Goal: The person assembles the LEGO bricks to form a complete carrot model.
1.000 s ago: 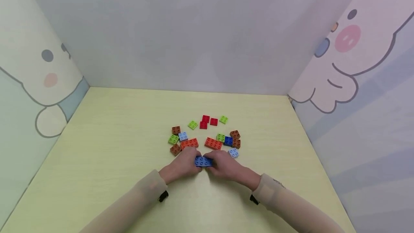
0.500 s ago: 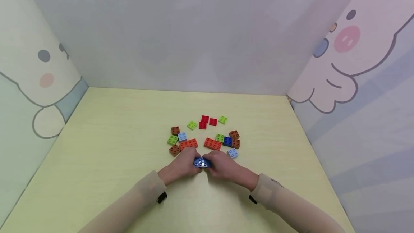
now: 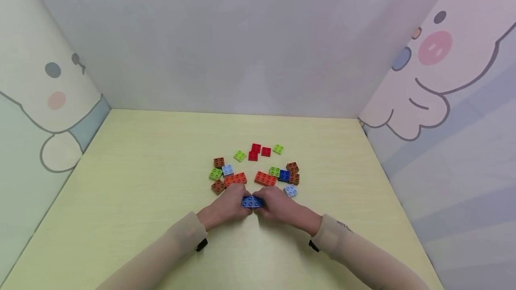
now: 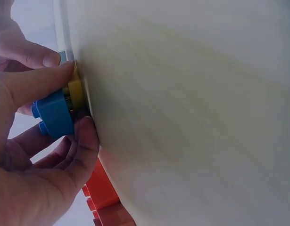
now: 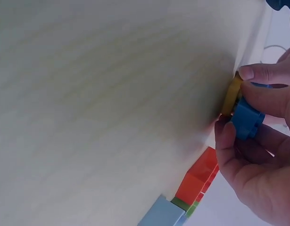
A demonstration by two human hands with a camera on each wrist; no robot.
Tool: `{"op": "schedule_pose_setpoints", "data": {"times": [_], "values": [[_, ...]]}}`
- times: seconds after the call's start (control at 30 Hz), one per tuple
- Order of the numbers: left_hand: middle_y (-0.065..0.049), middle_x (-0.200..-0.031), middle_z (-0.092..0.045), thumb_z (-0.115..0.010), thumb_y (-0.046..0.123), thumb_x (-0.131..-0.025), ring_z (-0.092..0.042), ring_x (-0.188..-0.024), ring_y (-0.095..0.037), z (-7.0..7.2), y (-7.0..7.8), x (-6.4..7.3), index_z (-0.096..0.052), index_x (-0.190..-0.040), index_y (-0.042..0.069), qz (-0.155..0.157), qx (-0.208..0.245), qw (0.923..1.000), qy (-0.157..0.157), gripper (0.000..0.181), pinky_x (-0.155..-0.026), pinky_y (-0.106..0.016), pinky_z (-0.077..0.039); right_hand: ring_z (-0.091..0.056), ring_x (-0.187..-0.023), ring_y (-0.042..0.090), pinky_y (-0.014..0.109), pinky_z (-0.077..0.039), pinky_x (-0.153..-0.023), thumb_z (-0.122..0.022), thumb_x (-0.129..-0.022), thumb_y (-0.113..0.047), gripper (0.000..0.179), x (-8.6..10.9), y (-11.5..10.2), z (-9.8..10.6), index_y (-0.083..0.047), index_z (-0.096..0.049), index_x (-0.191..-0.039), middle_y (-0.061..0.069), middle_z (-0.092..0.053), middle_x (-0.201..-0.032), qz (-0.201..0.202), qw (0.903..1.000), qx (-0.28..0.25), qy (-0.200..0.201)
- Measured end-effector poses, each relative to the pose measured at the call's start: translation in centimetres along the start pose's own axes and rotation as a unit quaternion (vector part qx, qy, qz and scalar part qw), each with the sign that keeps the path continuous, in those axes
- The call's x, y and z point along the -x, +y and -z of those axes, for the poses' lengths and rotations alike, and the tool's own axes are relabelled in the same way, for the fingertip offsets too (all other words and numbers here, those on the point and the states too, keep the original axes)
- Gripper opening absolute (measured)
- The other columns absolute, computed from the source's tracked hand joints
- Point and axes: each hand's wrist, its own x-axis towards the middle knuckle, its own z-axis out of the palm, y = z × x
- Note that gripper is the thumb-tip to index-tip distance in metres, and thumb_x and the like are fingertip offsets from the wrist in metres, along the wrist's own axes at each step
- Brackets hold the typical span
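Observation:
Both hands meet at the near side of the brick group, holding one blue brick (image 3: 251, 202). My left hand (image 3: 231, 202) pinches its left end between thumb and fingers. Its right end is held by my right hand (image 3: 278, 204). Below the blue brick (image 4: 55, 115) in the left wrist view is a yellow brick (image 4: 76, 92) at the tabletop, with studs showing in a small gap between the two. The right wrist view also shows the yellow brick (image 5: 231, 96) under the blue brick (image 5: 246, 118); fingers cover parts of both.
Just beyond the hands lie two long red-orange bricks (image 3: 265, 178). Brown bricks (image 3: 219, 186), light blue bricks (image 3: 290, 190), green bricks (image 3: 215, 173) and a dark blue brick (image 3: 284, 176) flank them. Farther back are small red bricks (image 3: 266, 151) on the pale table (image 3: 161, 155). A grey wall stands behind.
Both hands keep their hold on the blue brick in nearly the same place. Its top catches a bright glare half a second ago and less now. The loose bricks have not moved.

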Motion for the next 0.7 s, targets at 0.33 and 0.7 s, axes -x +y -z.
{"op": "schedule_pose_setpoints", "data": {"times": [0.33,0.7], "values": [[0.01,-0.073,-0.056,-0.083,0.018,-0.072,-0.05,-0.072,-0.012,0.23,-0.18,-0.13,-0.073,-0.089,0.009,0.028,0.021,0.9992,-0.017,0.021,-0.064,-0.026,-0.043,-0.052,-0.075,0.007,0.021,-0.045,-0.067,-0.077,-0.082,-0.02,0.028,-0.29,-0.01,0.19,-0.01,-0.071,-0.107,-0.013,-0.06,-0.084,-0.042,0.9983,-0.031,-0.023],[0.008,-0.078,-0.054,-0.084,0.017,-0.071,-0.048,-0.076,-0.012,-0.2,-0.16,0.19,-0.074,-0.092,0.008,0.017,0.016,0.9997,0.0,0.024,-0.069,-0.026,-0.042,-0.053,-0.08,0.006,0.023,-0.046,-0.073,-0.075,-0.082,-0.018,0.025,0.11,-0.14,-0.6,-0.011,-0.071,-0.105,-0.009,-0.061,-0.091,-0.047,0.9988,0.01,0.01]]}}
